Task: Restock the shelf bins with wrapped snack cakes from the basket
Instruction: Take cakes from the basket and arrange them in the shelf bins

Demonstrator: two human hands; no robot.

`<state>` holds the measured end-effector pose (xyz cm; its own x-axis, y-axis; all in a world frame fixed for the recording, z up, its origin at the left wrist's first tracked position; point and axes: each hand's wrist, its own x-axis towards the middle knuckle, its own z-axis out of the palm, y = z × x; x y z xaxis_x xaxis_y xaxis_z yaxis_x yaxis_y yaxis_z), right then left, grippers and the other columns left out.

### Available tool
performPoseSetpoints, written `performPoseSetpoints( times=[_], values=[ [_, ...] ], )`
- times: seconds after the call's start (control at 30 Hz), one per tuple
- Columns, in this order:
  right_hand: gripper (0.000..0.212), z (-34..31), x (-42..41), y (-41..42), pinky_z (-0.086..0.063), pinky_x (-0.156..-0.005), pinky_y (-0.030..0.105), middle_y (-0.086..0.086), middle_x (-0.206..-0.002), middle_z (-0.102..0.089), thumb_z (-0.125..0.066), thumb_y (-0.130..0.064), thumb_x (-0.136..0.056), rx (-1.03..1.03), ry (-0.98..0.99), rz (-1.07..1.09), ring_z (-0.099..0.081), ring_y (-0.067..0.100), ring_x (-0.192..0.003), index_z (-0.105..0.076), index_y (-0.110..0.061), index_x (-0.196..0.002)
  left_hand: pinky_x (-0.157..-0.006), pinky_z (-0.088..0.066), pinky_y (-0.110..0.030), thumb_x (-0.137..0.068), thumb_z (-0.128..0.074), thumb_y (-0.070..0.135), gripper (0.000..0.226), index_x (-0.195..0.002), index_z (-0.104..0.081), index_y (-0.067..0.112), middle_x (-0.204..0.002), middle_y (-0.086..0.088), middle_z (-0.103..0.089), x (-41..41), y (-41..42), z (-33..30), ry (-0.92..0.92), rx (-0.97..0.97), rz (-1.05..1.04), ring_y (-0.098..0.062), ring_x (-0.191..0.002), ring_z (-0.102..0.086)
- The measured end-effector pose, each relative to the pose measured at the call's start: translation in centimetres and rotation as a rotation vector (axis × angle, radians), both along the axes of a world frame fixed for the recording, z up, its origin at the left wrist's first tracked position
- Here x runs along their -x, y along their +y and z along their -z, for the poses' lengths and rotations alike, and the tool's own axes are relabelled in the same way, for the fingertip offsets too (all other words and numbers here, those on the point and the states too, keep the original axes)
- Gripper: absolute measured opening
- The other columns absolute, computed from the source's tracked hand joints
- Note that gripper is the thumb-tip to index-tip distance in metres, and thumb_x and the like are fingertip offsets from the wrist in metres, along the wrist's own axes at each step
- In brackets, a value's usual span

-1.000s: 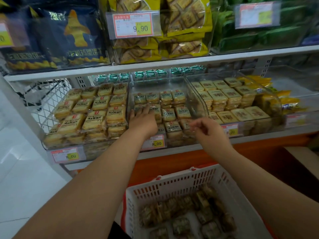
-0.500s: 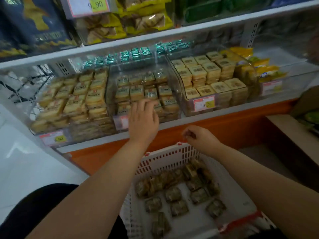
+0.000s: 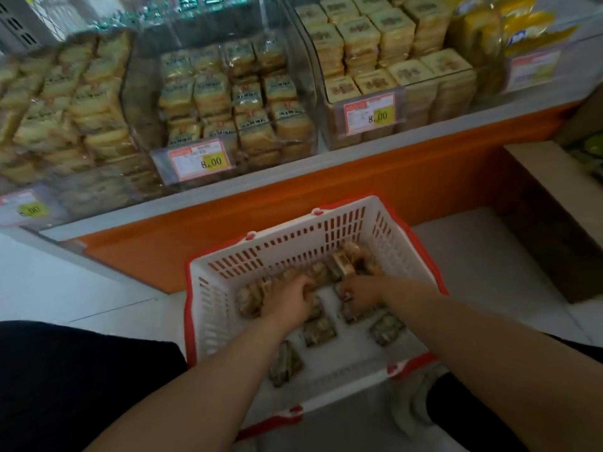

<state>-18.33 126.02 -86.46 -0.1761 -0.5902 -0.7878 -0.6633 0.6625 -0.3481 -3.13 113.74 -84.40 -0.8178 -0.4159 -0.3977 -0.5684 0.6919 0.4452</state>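
left hand (image 3: 287, 301) + right hand (image 3: 362, 296): now down from shelf bins (image 3: 228, 102) into basket (image 3: 293, 243) | fingers curling onto snack cakes (image 3: 319, 332), grasp unclear | next load starting

slotted plastic basket (image 3: 293, 246), clear glossy bins (image 3: 303, 76)

Price tags (image 3: 203, 160), cardboard box (image 3: 551, 203)

pale floor (image 3: 489, 256) carrying a white basket (image 3: 293, 243), shelf (image 3: 293, 187) carrying clear bins (image 3: 306, 76) of wrapped cakes
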Motion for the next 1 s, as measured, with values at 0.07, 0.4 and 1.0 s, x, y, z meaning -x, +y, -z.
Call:
performPoseSetpoints(
  times=[0.07, 0.4, 1.0],
  values=[
    [0.064, 2.2, -0.9, 0.3, -0.043, -0.102, 0.039, 0.008, -0.141, -0.043, -0.071, -0.028, -0.087, -0.072, 0.012, -0.062, -0.048, 0.029, -0.121, -0.041, -0.018, -0.142, -0.088, -0.053, -0.039, -0.097, -0.049, 0.030, 0.020, -0.115, -0.059, 0.031, -0.113, 0.003, -0.060, 0.3, -0.1, 0.6, -0.055, -0.063, -0.015, -0.019, -0.100, -0.058],
    [0.085, 7.3, -2.5, -0.3, -0.049, -0.087, 0.042, 0.013, -0.162, 0.013, -0.065, -0.025, -0.093, -0.186, 0.420, -0.613, -0.044, 0.039, -0.127, -0.008, -0.024, -0.156, -0.067, -0.048, -0.028, -0.103, -0.044, 0.030, 0.035, -0.136, -0.052, 0.026, -0.122, -0.001, -0.062, -0.9, -1.1, 3.6, -0.191, -0.137, -0.014, -0.016, -0.091, -0.060],
    [0.043, -0.2, -1.1, -0.2, -0.040, -0.074, 0.032, 0.011, -0.104, -0.065, -0.035, -0.050, -0.099, -0.017, -0.765, 0.787, -0.062, 0.023, -0.085, -0.059, -0.020, -0.117, -0.058, -0.043, -0.016, -0.097, -0.048, 0.006, 0.044, -0.141, -0.042, 0.014, -0.130, -0.014, -0.053, -1.6, -2.9, 1.2, -0.219, -0.564, -0.148, -0.014, -0.085, -0.052]
  ],
)
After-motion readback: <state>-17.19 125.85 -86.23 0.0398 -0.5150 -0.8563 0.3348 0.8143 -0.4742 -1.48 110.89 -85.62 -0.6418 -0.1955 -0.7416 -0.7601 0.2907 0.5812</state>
